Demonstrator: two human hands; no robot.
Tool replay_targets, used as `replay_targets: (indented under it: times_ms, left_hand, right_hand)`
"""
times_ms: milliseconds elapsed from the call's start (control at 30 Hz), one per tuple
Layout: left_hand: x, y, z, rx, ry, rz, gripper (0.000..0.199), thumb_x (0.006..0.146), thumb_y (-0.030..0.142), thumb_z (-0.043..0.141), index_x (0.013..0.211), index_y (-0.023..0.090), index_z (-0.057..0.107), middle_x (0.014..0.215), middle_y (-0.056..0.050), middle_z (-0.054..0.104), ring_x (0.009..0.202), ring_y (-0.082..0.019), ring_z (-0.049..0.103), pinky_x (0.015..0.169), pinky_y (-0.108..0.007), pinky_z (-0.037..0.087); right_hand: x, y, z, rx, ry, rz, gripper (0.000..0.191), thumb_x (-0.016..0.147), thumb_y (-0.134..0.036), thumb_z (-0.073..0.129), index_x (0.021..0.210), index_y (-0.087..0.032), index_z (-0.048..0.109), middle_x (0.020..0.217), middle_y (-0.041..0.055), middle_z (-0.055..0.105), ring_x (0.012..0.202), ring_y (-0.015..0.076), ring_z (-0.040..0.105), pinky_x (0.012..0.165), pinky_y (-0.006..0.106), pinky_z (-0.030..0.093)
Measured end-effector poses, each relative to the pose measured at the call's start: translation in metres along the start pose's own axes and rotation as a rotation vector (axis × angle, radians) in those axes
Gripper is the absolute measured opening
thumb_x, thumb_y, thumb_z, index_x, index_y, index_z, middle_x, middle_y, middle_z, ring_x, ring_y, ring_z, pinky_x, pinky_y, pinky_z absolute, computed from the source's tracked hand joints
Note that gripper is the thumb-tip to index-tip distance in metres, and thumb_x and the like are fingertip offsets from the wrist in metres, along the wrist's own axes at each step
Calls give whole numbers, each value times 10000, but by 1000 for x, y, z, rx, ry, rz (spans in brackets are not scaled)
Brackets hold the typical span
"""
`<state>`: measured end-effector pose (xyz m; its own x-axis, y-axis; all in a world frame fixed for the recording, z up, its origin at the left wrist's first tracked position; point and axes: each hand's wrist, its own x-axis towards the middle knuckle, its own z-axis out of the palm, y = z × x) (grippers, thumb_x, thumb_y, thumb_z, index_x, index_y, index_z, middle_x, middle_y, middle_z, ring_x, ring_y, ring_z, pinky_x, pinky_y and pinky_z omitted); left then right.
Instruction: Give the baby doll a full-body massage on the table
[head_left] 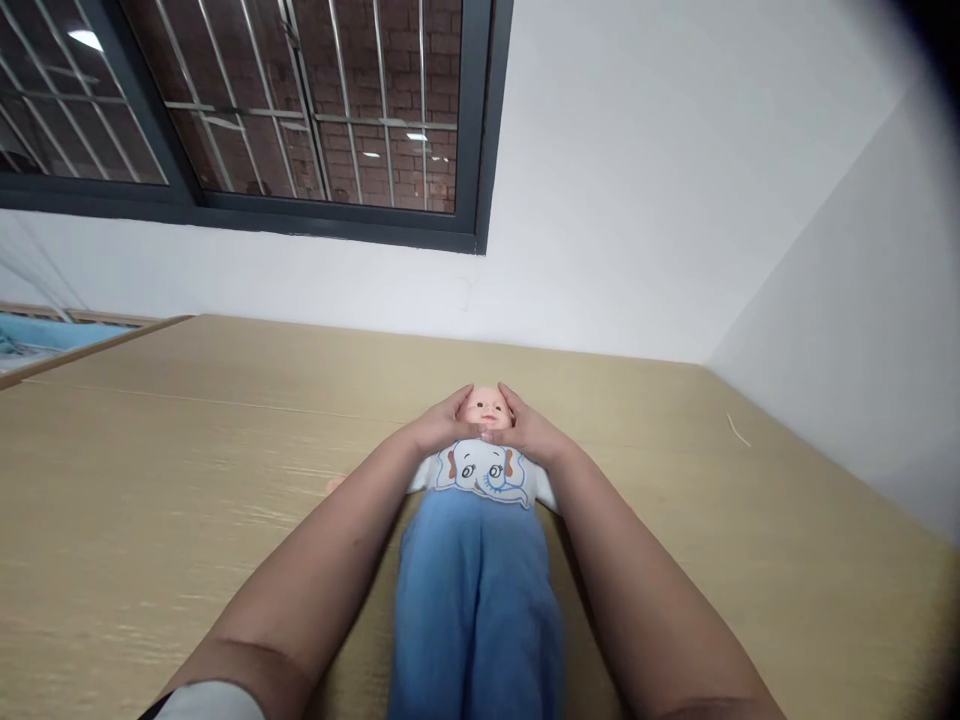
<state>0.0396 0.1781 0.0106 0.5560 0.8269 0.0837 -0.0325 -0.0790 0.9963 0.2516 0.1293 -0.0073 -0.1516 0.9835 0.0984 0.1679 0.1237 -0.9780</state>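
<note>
The doll (480, 550) lies face up on the tan surface (187, 500), its legs toward the person. From here I see the left hand (441, 425) and right hand (531, 432) cupped round either side of its head (488, 405), the grip closed about it, thumbs nearly meeting under the chin. It wears an elephant shirt (480, 470) and blue trousers (476, 600). Beyond stand a white wall (615, 180) and a barred window (322, 100).
</note>
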Motion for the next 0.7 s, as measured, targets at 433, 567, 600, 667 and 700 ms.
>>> replay_targets:
  times_ms: [433,567,600,667,700]
  left_hand:
    - [-8,8,-1,103,-58,108,722,546,306,911,1219,185,677,1174,-133,697,1126,-364,634,933,-434,535]
    - [-8,9,-4,104,-54,107,735,525,294,919,1214,181,688,1201,-151,684,1137,-372,629,949,-446,524]
    - [-8,9,-5,100,-57,105,742,523,298,922,1218,185,688,1202,-151,684,1141,-372,628,952,-451,522]
    - [-7,7,-8,87,-68,97,754,531,322,924,1233,191,684,1201,-151,685,1151,-371,624,955,-461,520]
    - [-7,6,-9,78,-76,94,763,540,339,922,1247,191,677,1208,-152,682,1160,-371,620,957,-464,519]
  right_hand:
    - [-2,0,3,-41,75,-30,1163,592,-365,926,1568,-275,302,1506,133,454,1305,357,530,1076,512,462]
    - [-1,2,-2,9,34,-20,1107,620,-390,915,1555,-295,330,1532,118,425,1298,355,539,1067,518,468]
    - [-2,3,-5,18,15,-12,1087,636,-400,908,1553,-301,333,1537,108,420,1309,349,530,1077,517,459]
    - [-3,4,-11,23,-24,-6,1035,674,-421,891,1545,-312,343,1558,80,393,1359,325,482,1117,495,423]
    - [-4,5,-15,25,-38,-9,1003,697,-436,878,1541,-315,349,1570,65,372,1390,310,447,1138,477,401]
